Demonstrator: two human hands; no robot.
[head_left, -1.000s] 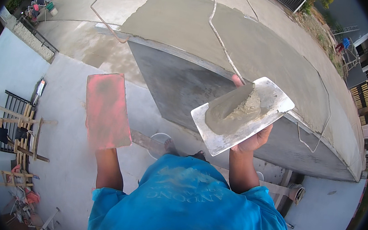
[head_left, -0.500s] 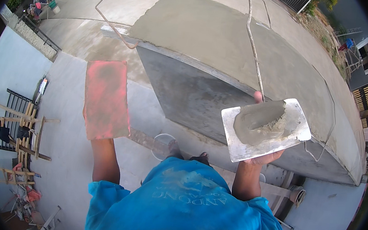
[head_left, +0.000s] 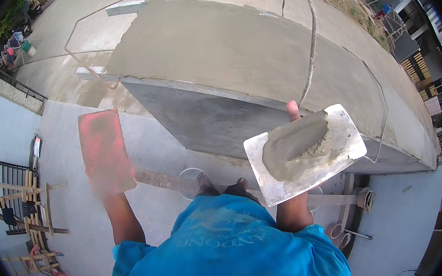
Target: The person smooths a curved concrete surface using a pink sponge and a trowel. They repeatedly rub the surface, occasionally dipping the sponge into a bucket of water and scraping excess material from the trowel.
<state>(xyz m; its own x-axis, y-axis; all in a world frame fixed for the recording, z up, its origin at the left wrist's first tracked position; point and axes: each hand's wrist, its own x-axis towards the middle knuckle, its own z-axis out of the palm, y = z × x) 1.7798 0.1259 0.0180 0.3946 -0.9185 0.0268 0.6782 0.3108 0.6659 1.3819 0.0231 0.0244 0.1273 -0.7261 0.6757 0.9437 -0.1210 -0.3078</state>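
Note:
My left hand holds up a worn, rectangular red plastering float, which hides most of the fingers. The float is tilted, away from the wall and to its left. My right hand supports a pale metal hawk from beneath; its thumb shows past the upper edge and the other fingers are hidden. A heap of wet grey mortar lies on the hawk. Beyond both hands stands a thick wall with a smooth, mortar-coated top; the hawk overlaps its near edge in the picture.
Bent metal rods stick up around the wall's top. A plank crosses near my feet, by a round pale rim. Wooden trestles stand at the left, and a bucket is at the right.
The view has shifted, with the wall sitting further left. The float has come lower and tilted; the hawk has turned more slanted, the mortar still on it.

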